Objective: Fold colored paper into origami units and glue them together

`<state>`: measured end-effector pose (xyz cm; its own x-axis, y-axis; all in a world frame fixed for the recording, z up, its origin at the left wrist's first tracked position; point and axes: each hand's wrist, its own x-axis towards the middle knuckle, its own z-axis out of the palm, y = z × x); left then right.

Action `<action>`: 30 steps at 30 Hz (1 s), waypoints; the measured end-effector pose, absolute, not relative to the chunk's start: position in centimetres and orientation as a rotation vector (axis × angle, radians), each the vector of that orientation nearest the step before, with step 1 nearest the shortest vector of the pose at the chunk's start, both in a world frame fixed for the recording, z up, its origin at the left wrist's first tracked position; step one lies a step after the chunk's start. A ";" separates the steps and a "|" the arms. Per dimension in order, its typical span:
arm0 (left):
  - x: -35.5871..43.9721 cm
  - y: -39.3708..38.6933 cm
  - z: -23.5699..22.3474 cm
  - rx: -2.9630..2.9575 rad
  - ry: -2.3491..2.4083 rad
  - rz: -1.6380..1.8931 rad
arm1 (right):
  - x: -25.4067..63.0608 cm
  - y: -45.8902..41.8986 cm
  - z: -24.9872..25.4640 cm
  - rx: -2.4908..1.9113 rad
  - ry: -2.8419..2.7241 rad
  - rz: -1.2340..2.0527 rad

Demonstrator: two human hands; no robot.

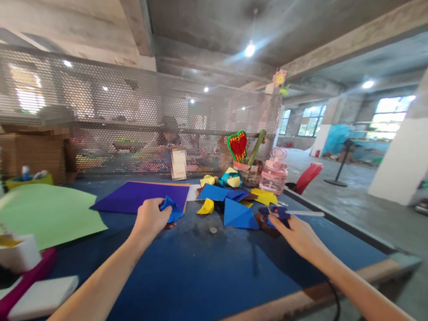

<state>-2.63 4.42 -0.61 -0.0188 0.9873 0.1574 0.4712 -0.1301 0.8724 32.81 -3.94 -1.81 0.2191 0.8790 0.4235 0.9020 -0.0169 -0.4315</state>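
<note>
Single head-worn view, facing forward and down, close over the blue table point(200, 286), hall beyond

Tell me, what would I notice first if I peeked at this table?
Two bare arms reach across the blue table top. The left hand pinches a folded blue paper piece; the right hand grips a blue-handled tool. Behind them lies a heap of blue and yellow folded papers.

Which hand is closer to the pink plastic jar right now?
Right. The right hand sits just below the pink jar; the left hand, holding folded blue paper, is far across.
</note>
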 end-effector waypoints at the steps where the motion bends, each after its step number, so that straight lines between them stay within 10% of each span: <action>1: -2.6 4.5 -0.7 1.655 1.529 1.096 | 32.9 -4.1 -1.8 -1.887 -1.651 -0.069; 30: -2.6 4.8 -1.2 1.653 1.505 1.083 | 31.5 -9.0 -3.9 -1.950 -1.555 -0.810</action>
<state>-2.59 4.84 -1.19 0.0019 0.9887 0.1498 0.4560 -0.1341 0.8798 31.53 -8.98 -3.93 0.1650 0.6707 0.7231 0.9770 -0.2114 -0.0269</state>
